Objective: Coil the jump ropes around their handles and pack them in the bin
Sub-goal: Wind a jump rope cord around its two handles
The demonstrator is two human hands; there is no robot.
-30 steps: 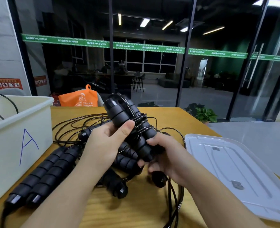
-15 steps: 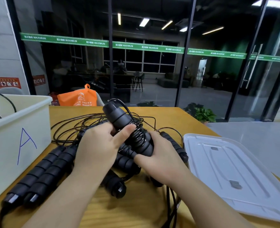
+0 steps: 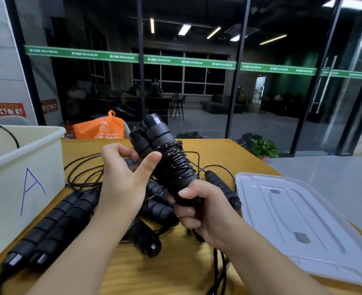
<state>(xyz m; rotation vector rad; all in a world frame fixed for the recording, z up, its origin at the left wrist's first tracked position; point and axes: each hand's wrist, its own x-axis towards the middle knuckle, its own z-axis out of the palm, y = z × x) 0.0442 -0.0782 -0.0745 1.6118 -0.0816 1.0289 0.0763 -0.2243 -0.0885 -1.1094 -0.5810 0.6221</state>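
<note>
A pair of black foam handles (image 3: 154, 137), bound together by tight turns of black rope (image 3: 175, 162), is held tilted above the tabletop (image 3: 214, 150). The lower end of the pair is gripped in the curled fingers of the right hand (image 3: 201, 211). The left hand (image 3: 124, 173) is set against the left side of the bundle, its thumb pressed on the coils and its fingers curled; what those fingers pinch cannot be told. Below the bundle, more handles and loose rope (image 3: 84, 173) are heaped on the tabletop. Left of the bundle stands the white bin (image 3: 26, 167) marked A. Right of the bundle a clear lid (image 3: 303, 220) is laid flat.
</note>
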